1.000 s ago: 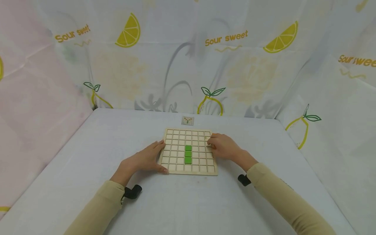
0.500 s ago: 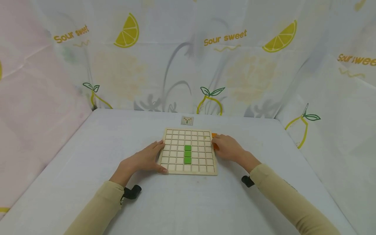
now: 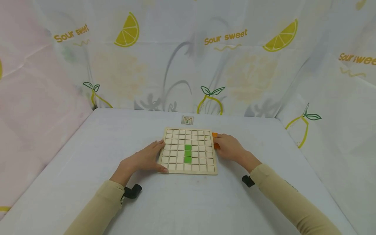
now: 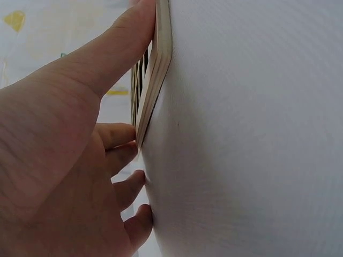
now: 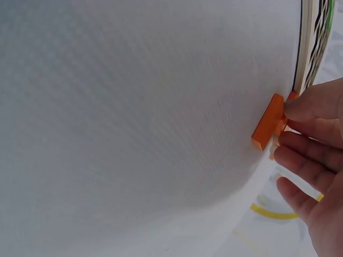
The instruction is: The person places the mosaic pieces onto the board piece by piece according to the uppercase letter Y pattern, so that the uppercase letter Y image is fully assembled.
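A square wooden grid board (image 3: 176, 156) lies on the white-covered table, with three green tiles (image 3: 188, 153) in one column. My left hand (image 3: 148, 158) rests along its left side, thumb on the near left corner and fingertips at the edge; the left wrist view shows these fingers (image 4: 126, 190) extended. At the board's right edge, my right hand (image 3: 230, 147) pinches at the orange tiles (image 3: 214, 134). In the right wrist view the thumb touches one, while another orange tile (image 5: 268, 123) stands tilted beside it. Fingers partly hide the pinched tile.
Behind the board lies a small card (image 3: 187, 120) printed with a coloured grid pattern. White cloth (image 3: 188, 202) covers the table. Lemon-printed curtains (image 3: 176, 65) hang at the back and sides.
My right hand has drawn back from over the board's right edge, slightly to the right, down to the orange tiles, which show more. The left hand stays in place.
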`<state>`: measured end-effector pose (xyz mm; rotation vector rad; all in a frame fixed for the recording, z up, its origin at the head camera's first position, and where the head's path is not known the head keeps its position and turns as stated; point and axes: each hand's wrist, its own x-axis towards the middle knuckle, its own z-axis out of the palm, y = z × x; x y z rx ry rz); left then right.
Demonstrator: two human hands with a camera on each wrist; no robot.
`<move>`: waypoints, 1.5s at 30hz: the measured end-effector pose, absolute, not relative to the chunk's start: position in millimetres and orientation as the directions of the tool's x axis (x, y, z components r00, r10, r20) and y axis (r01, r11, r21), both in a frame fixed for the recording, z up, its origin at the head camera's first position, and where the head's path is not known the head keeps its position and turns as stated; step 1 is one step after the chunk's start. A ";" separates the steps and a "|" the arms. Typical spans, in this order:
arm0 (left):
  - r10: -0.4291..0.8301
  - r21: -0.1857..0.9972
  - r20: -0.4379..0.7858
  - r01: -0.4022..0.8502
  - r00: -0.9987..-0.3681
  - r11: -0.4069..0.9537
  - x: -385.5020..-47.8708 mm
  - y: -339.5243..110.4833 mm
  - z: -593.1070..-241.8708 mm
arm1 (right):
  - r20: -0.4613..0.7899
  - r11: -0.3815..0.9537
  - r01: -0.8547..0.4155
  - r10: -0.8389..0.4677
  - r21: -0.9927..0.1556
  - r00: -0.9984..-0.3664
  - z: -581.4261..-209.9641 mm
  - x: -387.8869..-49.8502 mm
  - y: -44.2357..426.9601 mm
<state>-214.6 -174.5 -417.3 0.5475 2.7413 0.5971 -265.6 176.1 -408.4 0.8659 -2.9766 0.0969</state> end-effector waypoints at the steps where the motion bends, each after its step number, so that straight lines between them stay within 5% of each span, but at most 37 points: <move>1: 0.420 0.446 -0.189 0.303 -0.888 0.842 -214.9 -174.5 -417.4 | 0.052 0.845 -0.533 -0.531 -0.048 -0.846 -408.3 -265.8 175.9; 45: 0.430 0.457 -0.189 0.308 -0.883 0.834 -213.3 -172.5 -414.9 | 0.056 0.846 -0.532 -0.530 -0.035 -0.846 -401.7 -265.4 171.6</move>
